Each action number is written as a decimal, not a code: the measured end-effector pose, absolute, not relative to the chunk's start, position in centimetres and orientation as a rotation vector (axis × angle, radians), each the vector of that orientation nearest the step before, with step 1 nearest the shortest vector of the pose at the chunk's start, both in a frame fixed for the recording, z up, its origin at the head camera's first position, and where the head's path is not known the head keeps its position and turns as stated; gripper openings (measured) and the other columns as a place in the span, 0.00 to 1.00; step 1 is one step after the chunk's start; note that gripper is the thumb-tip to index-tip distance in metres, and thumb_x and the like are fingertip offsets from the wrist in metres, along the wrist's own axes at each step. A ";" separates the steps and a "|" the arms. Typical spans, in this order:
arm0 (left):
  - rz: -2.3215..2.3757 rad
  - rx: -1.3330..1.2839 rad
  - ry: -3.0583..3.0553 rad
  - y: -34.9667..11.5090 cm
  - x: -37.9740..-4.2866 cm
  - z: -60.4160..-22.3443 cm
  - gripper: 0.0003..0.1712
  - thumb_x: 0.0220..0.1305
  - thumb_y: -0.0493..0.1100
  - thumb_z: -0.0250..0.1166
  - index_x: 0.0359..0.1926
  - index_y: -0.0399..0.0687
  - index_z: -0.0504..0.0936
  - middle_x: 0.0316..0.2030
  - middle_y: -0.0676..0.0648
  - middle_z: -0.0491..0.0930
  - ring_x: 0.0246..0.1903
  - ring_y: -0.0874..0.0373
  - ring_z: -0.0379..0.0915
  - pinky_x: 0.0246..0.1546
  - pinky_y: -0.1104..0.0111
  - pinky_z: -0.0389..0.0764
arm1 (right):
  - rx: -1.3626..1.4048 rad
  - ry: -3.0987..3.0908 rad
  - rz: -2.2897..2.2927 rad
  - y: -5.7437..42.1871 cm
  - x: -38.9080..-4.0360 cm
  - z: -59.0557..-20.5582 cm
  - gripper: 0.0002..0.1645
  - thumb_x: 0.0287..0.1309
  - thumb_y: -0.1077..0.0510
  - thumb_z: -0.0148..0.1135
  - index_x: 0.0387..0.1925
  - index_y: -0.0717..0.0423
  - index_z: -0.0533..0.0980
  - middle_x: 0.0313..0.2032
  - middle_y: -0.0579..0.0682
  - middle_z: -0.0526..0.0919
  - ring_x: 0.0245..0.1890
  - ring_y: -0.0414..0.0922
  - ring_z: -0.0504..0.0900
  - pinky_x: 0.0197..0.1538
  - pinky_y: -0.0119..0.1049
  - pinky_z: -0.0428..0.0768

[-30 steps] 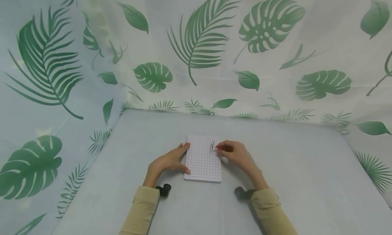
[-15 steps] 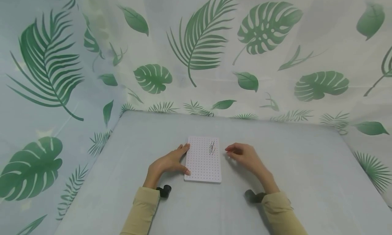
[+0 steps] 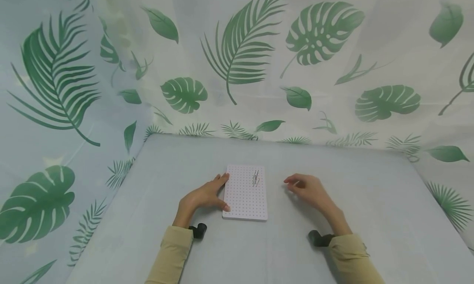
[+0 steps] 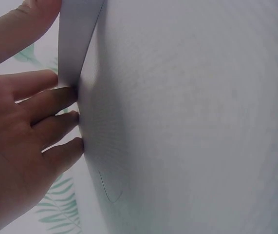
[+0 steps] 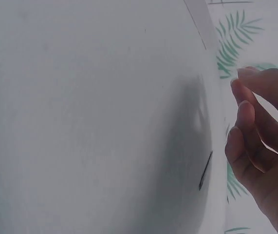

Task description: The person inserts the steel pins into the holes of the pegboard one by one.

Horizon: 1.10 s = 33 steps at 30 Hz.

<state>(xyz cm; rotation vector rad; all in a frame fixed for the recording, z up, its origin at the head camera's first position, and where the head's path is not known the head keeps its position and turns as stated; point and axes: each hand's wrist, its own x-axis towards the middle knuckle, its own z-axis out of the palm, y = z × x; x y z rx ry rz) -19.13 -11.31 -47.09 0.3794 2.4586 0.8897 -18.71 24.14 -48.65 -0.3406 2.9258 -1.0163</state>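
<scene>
A white board (image 3: 244, 201) with rows of small dots lies mid-table in the head view. Several thin dark needle-like pieces (image 3: 256, 178) sit slanted and close together near its upper right corner. My left hand (image 3: 203, 194) is spread along the board's left edge, fingertips at the upper part and thumb at the lower corner. My right hand (image 3: 309, 189) hovers over the table right of the board, fingers loosely bent, nothing visible between them. In the right wrist view, one thin dark needle-like piece (image 5: 205, 170) lies on the table beside that hand, near its shadow.
A pale cloth-covered table (image 3: 355, 185) surrounds the board. Leaf-printed curtains (image 3: 255, 49) rise behind and at both sides. Black wrist cameras (image 3: 200, 231) sit on both wrists. A thin curved strand (image 4: 110, 199) lies on the surface in the left wrist view.
My right hand has drawn away from the board's upper right edge and moved steadily right over the table. My left hand and the board have stayed in place.
</scene>
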 end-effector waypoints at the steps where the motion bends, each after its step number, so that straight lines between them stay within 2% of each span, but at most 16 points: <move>1: 0.894 0.382 2.457 -11.3 -19.1 -47.0 0.64 0.51 0.45 0.82 0.82 0.47 0.53 0.81 0.37 0.46 0.81 0.42 0.42 0.79 0.46 0.52 | -0.340 2.925 -1.011 24.3 -18.7 -48.6 0.10 0.62 0.63 0.68 0.45 0.55 0.87 0.40 0.51 0.90 0.35 0.42 0.85 0.36 0.34 0.79; 7: 0.904 0.384 2.453 -11.4 -19.2 -46.9 0.64 0.51 0.46 0.82 0.82 0.47 0.52 0.82 0.37 0.46 0.81 0.42 0.42 0.79 0.46 0.51 | -0.355 2.951 -0.972 25.5 -18.5 -48.4 0.10 0.61 0.63 0.67 0.44 0.56 0.87 0.37 0.52 0.90 0.33 0.42 0.85 0.35 0.33 0.79; 14: 0.892 0.379 2.461 -11.5 -19.3 -47.3 0.64 0.51 0.46 0.82 0.82 0.48 0.53 0.82 0.38 0.46 0.81 0.42 0.42 0.79 0.46 0.51 | -0.286 2.951 -0.906 27.1 -18.2 -48.4 0.10 0.63 0.60 0.67 0.46 0.55 0.86 0.45 0.56 0.90 0.34 0.43 0.85 0.33 0.33 0.80; 21: 0.893 0.386 2.455 -11.5 -19.2 -47.3 0.64 0.51 0.46 0.82 0.82 0.47 0.52 0.82 0.38 0.46 0.81 0.43 0.41 0.79 0.47 0.51 | -0.314 2.951 -0.879 28.5 -17.6 -48.6 0.10 0.64 0.61 0.66 0.46 0.55 0.86 0.50 0.58 0.88 0.41 0.51 0.87 0.43 0.43 0.84; 29: 0.875 0.400 2.474 -11.5 -19.3 -47.5 0.64 0.51 0.48 0.82 0.82 0.48 0.53 0.82 0.39 0.47 0.82 0.45 0.41 0.79 0.47 0.51 | -0.312 2.905 -0.878 29.6 -17.4 -48.5 0.15 0.62 0.61 0.68 0.51 0.55 0.84 0.41 0.53 0.88 0.43 0.53 0.87 0.45 0.48 0.85; 33: 0.880 0.407 2.475 -11.5 -19.4 -47.6 0.64 0.51 0.48 0.82 0.82 0.47 0.53 0.82 0.40 0.47 0.82 0.45 0.41 0.79 0.48 0.51 | -0.283 2.856 -0.865 29.8 -17.3 -48.3 0.20 0.61 0.59 0.70 0.56 0.55 0.82 0.42 0.53 0.87 0.44 0.54 0.86 0.47 0.52 0.85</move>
